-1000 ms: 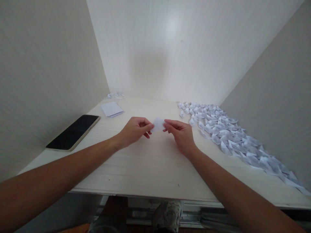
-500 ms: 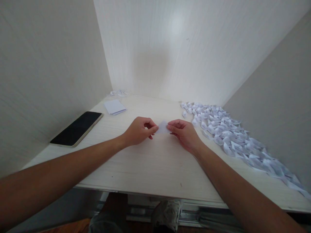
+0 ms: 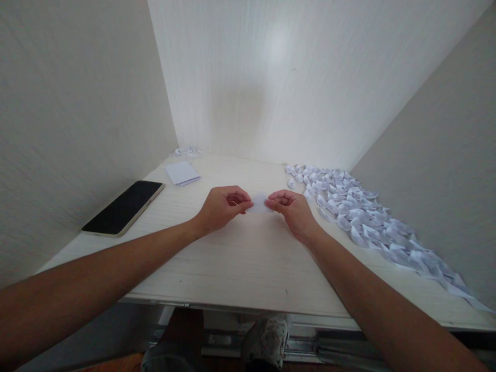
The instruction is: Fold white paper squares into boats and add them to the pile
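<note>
A small white piece of paper [image 3: 259,203] is held between my two hands over the middle of the table. My left hand [image 3: 228,206] pinches its left side between thumb and fingers. On the right side, my right hand [image 3: 289,209] grips it the same way. The paper looks folded, with a peak at the top and a wide lower edge; its exact folds are too faint to make out. To the right lies a large spread of small folded white paper pieces [image 3: 356,212].
A stack of white paper squares [image 3: 183,173] lies at the back left, with thin white paper scraps [image 3: 188,151] behind it. A black-screened phone [image 3: 124,208] rests by the left wall. Panels enclose the pale table [image 3: 232,274] at back and sides.
The paper has gone from a squarish flat piece to a pointed shape with a wide lower edge. Both hands have shifted slightly right in view and keep their pinch on it.
</note>
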`<move>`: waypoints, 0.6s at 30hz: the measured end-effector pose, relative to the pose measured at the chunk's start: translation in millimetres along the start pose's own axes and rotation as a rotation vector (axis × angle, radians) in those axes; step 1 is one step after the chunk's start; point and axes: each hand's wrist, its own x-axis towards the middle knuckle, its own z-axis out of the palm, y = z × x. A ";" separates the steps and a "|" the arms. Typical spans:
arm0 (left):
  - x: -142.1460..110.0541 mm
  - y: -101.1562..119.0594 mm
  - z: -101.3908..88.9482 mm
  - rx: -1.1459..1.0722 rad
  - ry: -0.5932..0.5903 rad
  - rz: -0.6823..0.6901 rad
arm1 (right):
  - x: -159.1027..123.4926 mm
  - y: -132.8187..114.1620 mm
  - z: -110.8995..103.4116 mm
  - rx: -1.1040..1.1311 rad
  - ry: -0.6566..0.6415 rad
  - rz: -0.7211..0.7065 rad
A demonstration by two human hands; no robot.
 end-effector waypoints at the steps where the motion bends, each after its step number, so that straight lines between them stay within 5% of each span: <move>1: -0.2 0.9 -1.7 0.059 -0.002 0.046 | 0.3 0.0 -0.4 0.008 0.001 0.000; 6: 1.7 7.1 -15.2 0.350 -0.112 0.303 | 0.8 -2.5 -2.7 0.033 0.023 0.038; 10: 2.9 8.8 -18.4 0.469 -0.197 0.385 | -1.2 -2.9 -2.6 0.060 -0.008 0.106; 18: -1.5 8.2 -12.1 0.422 -0.071 0.406 | -4.8 -5.7 0.3 0.141 -0.126 0.066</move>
